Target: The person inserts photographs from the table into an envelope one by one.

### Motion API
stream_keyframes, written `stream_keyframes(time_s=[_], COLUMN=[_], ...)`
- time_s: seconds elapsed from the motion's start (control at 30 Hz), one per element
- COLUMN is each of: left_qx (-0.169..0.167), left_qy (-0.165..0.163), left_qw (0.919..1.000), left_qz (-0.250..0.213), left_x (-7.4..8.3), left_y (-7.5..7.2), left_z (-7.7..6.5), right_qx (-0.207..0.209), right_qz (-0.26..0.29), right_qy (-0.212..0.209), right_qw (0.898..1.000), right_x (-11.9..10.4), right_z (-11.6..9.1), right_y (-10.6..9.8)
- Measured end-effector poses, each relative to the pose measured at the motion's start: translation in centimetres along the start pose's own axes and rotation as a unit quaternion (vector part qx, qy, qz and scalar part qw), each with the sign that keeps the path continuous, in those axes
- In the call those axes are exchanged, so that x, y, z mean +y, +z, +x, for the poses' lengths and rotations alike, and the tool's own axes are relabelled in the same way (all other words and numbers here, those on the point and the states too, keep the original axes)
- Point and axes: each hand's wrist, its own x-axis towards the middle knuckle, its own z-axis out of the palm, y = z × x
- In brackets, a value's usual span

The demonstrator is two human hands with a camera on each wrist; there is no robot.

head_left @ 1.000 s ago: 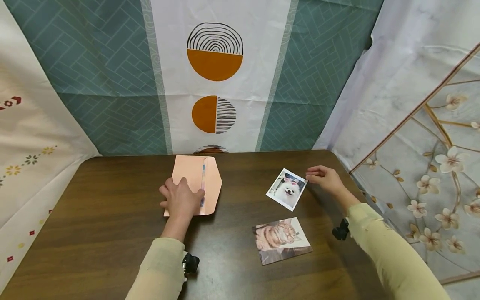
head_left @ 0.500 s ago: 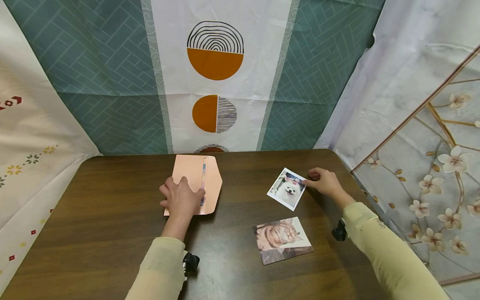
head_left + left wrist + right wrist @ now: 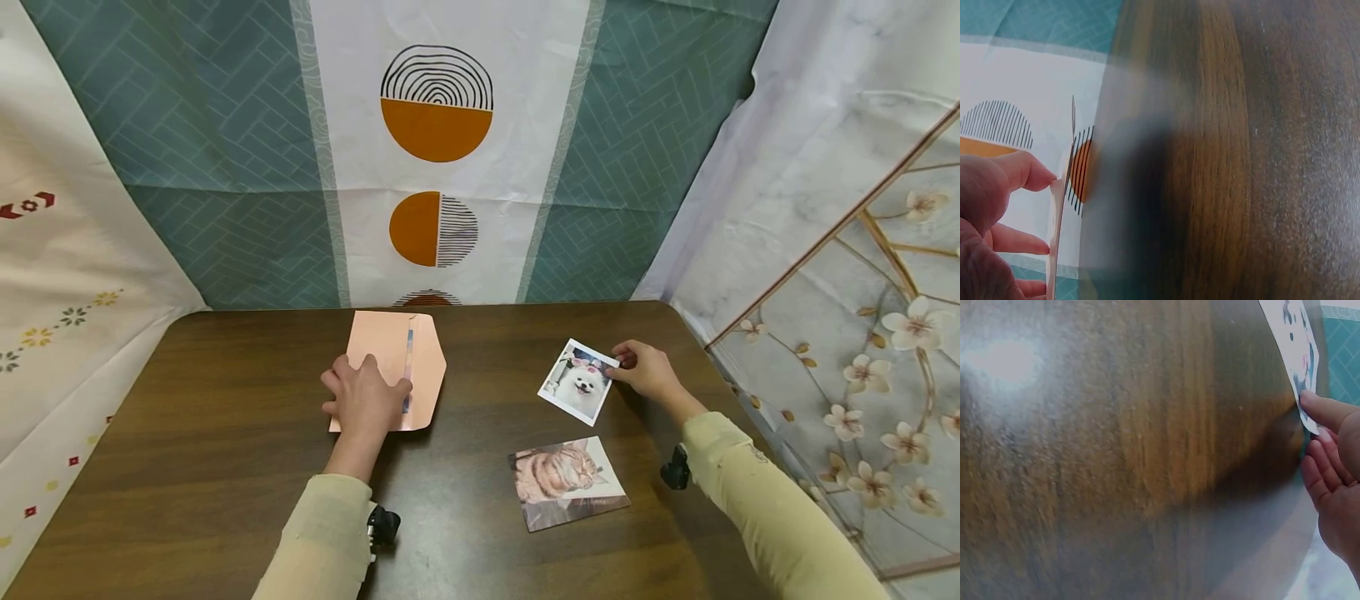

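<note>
A pink envelope (image 3: 427,375) lies at the left of the table, its flap side to the right and a thin strip of coloured paper showing along its opening. My left hand (image 3: 363,400) rests on it with spread fingertips, which the left wrist view shows touching its surface. On the right, my right hand (image 3: 648,371) pinches the right corner of a photo of a white dog (image 3: 577,382). Thumb on the picture side and fingers at the edge, it holds that corner in the right wrist view. Nearer to me lies a photo of a tabby cat (image 3: 566,483).
The dark wooden table (image 3: 240,492) reaches back to a green and white curtain (image 3: 442,175). A floral cloth (image 3: 862,392) hangs along the right side and a cream cloth (image 3: 90,233) along the left.
My right hand has moved slightly down and left from beside the dog photo, and its thumb has come onto the corner. The left hand stays on the envelope.
</note>
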Motion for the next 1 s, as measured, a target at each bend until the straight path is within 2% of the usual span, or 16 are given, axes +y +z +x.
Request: stream_keyframes(time_s=[0.4,0.53,0.87,1.0], left_qx=[0.001,-0.001,-0.009,-0.01], left_qy=[-0.001,-0.003,-0.005,-0.008], left_qw=[1.0,1.0,0.9999,0.9999], left_qz=[0.002,0.002,0.004,0.004], left_x=[0.0,-0.1,-0.2,-0.3], left_y=[0.1,0.0,-0.2,-0.2], left_z=[0.0,0.0,0.1,0.1], right_qx=[0.032,0.043,0.06,0.054], right_qz=[0.009,0.017,0.095,0.159], right_qy=[-0.008,0.0,0.041,0.064], right_qw=[0.999,0.999,0.993,0.984], right_x=[-0.5,-0.3,-0.7,-1.1], right_z=[-0.3,-0.3,0.1,0.6], right_y=[0.9,1.2,1.2,0.9])
